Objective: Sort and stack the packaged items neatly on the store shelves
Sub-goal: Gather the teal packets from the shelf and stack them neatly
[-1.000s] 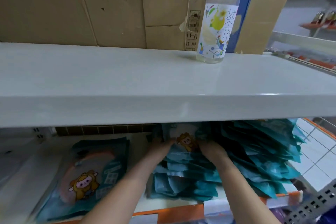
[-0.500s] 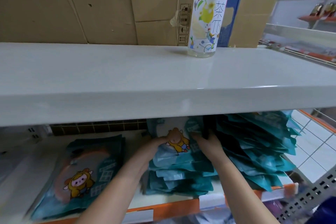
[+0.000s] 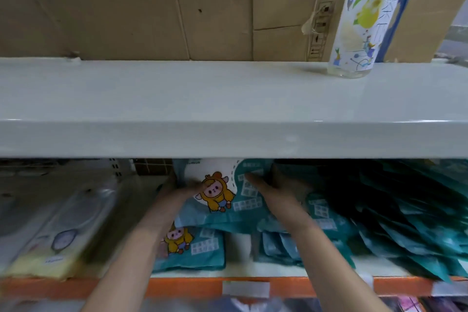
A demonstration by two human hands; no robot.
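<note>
We've got the teal packet [image 3: 228, 192] with the cartoon figure held between both hands on the lower shelf [image 3: 253, 271], tucked just under the lip of the upper shelf [image 3: 228, 109]. It looks raised and tilted toward us, not lying flat. Left hand [image 3: 182, 191] grips its left edge, fingers curled onto the face; blurred, so exact finger placement is unclear. Right hand [image 3: 276, 189] is flat along the right side, fingertips on the printed panel.

Below it: a short stack of matching packets [image 3: 195, 248], same cartoon facing up, apparently squared. Right of that, a second low stack [image 3: 283, 246], then a big slumped heap of teal packets [image 3: 395, 215] fanning off toward the right end. Far left, a pile of clear-and-yellow packages [image 3: 58, 240], a different product, well apart from ours.

Step in hand, as we read it: carrying one packet from the messy side to a neat stack. Most of the heap remains unsorted, so we're early.

Next move needs the packet lowered flat, print up, edges lined with the stack under it. Clearance under the shelf above is tight. Slick film may slide, so we'd press it down before letting go.

The bottle [image 3: 359, 23] on the upper shelf, against the cardboard [image 3: 126, 7], is not involved.
</note>
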